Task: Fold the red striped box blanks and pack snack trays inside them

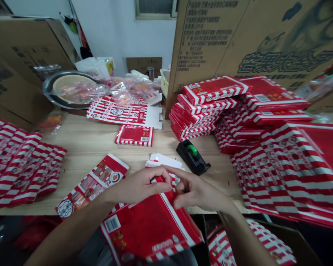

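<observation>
A red-and-white striped cardboard box (152, 221) leans toward me over the table's front edge, its barcode to the lower left. At its upper end, my left hand (147, 183) curls its thumb and fingers around the box's edge. From the other side my right hand (192, 188) meets it, fingers bent in at the same end and its index finger reaching to the left fingertips. White flaps (165, 161) stick out just beyond the hands. Under my left forearm lies a flat striped carton (100, 177) with food pictures.
A black tape dispenser (192, 157) stands right of centre. Stacked striped boxes (266, 147) fill the right side; more boxes (19, 162) lie at left. Behind are a small red box (134, 135), a flat carton (127, 114), a basin (51, 92) with plastic packets and large brown cartons (211, 48).
</observation>
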`<state>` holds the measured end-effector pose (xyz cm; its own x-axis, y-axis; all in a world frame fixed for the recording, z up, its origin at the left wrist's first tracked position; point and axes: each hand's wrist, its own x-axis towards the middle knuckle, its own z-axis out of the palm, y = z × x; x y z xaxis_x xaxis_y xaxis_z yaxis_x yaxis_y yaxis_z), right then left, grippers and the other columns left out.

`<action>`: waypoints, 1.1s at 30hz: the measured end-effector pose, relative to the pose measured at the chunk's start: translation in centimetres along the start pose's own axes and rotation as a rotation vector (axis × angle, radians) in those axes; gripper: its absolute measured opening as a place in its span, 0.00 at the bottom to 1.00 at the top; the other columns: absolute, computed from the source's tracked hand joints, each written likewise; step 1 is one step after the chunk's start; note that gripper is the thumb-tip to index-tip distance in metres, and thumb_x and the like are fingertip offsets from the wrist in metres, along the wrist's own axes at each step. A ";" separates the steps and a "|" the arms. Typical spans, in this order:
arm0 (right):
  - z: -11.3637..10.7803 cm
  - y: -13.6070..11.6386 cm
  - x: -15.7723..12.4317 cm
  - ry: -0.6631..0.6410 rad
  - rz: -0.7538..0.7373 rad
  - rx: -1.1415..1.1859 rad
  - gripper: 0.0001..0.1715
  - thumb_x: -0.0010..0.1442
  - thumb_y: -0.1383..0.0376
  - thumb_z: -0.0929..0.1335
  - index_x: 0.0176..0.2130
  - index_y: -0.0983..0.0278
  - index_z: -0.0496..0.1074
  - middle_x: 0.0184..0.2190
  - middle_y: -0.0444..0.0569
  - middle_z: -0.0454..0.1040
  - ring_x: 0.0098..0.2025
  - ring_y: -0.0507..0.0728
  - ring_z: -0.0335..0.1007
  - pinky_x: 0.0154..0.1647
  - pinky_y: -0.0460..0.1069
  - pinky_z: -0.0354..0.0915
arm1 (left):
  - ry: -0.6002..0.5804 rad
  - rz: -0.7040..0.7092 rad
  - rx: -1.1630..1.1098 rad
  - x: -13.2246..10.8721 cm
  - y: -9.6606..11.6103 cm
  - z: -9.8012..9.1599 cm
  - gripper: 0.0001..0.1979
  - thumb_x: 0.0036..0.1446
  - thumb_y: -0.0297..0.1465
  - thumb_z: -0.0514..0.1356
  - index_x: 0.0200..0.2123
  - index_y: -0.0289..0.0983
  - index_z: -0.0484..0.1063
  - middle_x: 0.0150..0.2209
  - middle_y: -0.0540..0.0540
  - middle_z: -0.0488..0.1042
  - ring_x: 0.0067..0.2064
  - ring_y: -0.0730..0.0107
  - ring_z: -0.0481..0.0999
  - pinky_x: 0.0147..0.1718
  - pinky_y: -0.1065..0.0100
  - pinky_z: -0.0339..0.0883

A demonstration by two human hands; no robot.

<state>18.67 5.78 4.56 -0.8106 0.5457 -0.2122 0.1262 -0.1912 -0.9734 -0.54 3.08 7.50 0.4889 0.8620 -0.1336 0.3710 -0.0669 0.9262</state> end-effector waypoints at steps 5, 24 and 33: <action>-0.7 4.6 1.5 0.374 -0.007 0.045 0.32 0.52 0.49 0.65 0.50 0.65 0.67 0.11 0.35 0.58 0.12 0.47 0.51 0.14 0.42 0.52 | 0.368 -0.028 -0.224 2.2 -2.8 -2.6 0.09 0.54 0.37 0.55 0.29 0.37 0.69 0.26 0.52 0.70 0.28 0.72 0.69 0.30 0.70 0.64; 0.6 12.1 2.6 0.892 0.105 -0.370 0.28 0.53 0.54 0.66 0.51 0.63 0.67 0.49 0.56 0.69 0.52 0.64 0.63 0.53 0.58 0.59 | 0.820 -0.200 0.313 1.5 -12.5 4.4 0.10 0.53 0.34 0.57 0.36 0.37 0.73 0.40 0.39 0.74 0.48 0.49 0.65 0.52 0.47 0.49; 3.5 9.8 0.9 0.943 -0.160 0.084 0.27 0.56 0.57 0.65 0.54 0.60 0.59 0.53 0.52 0.66 0.52 0.59 0.64 0.52 0.53 0.61 | 0.768 -0.129 -0.126 -1.4 -9.8 6.3 0.17 0.61 0.35 0.47 0.51 0.38 0.62 0.51 0.43 0.69 0.54 0.65 0.65 0.52 0.64 0.58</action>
<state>17.13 1.52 -4.90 -0.0160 0.9954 -0.0949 -0.0169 -0.0952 -0.9953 0.13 -0.63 -3.64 -0.2511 0.9680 -0.0046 0.2731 0.0754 0.9590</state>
